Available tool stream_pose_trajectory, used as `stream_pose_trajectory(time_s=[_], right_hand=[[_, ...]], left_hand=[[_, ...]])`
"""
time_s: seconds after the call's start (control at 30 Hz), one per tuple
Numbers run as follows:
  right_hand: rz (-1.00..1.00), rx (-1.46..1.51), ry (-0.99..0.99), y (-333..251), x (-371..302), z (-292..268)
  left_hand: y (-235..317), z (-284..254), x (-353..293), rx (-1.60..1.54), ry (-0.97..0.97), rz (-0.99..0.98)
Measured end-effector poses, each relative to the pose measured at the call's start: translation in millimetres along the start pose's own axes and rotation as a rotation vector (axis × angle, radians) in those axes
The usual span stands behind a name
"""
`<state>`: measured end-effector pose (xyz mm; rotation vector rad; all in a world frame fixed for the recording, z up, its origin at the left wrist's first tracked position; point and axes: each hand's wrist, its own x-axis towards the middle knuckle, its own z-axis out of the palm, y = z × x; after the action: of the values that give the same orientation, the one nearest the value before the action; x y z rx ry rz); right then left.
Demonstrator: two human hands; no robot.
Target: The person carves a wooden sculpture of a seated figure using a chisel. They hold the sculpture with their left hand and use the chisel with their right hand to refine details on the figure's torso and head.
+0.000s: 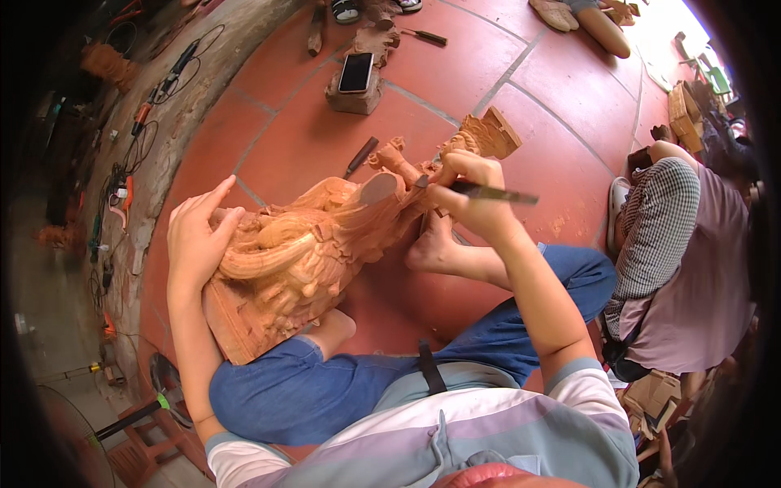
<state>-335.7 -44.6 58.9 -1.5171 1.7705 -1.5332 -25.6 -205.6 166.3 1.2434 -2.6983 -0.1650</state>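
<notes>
A carved reddish-brown wooden statue lies slanted across my lap and the floor. Its broad base is by my left knee, and its head end points up to the right. My left hand rests against the base with fingers stretched and thumb apart, the thumb lying on the carving. Close to the statue's head, my right hand grips a slim carving chisel. The chisel's tip meets or nearly meets the wood by the figure's upper part; exact contact is hard to tell. Part of its shaft is hidden by my fingers.
Another dark-handled tool lies on the tiles just beyond the statue. Farther off, a phone sits on a wooden block, near another chisel. Power tools and cables line the left ledge. A person sits close on my right.
</notes>
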Motion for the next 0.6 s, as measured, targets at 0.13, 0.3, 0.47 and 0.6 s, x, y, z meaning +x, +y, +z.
stream_pose_trajectory(time_s=[0.13, 0.3, 0.47, 0.6], right_hand=[[0.045, -0.003, 0.002, -6.2, 15.7, 6.5], [-0.022, 0.002, 0.073, -1.9, -12.7, 5.5], [-0.041, -0.068, 0.119, -4.6, 9.5, 16.4], [-0.012, -0.096, 0.056, -13.7, -8.6, 12.5]], left_hand=[[-3.0, 0.6, -2.4, -0.059, -0.025, -0.06], [-6.1, 1.6, -0.6, 0.014, -0.025, -0.002], [0.6, 2.4, -0.7, -0.043, -0.029, -0.052], [-2.9, 1.5, -2.6, -0.023, -0.003, -0.03]])
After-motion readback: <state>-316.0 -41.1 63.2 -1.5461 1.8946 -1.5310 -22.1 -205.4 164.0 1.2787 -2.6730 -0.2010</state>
